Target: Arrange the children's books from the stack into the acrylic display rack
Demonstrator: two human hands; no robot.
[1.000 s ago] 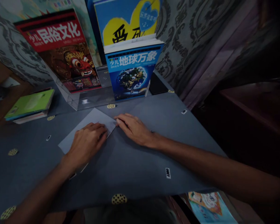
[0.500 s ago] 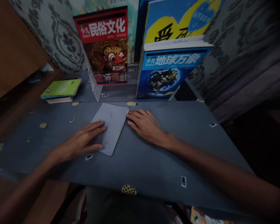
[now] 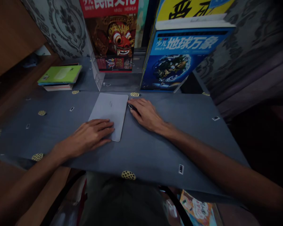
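Observation:
A pale, thin booklet with small print near its upper middle lies closed on the blue-grey tablecloth. My left hand rests flat over its lower left part, fingers stretched out and pointing right. At the booklet's upper right edge is my right hand, palm down, with its fingertips at or just beside the edge. Its thumb and forefinger are apart, and nothing shows between them.
Behind the booklet, a clear stand holds a red book and a blue book. Several stacked books lie at the back left. A wooden cabinet is on the left. Below the table's front edge sits a colourful book.
The booklet has turned a little and sits straighter. My left hand has slid right over its lower part, and its fingers are closer together. The camera view has tilted downward.

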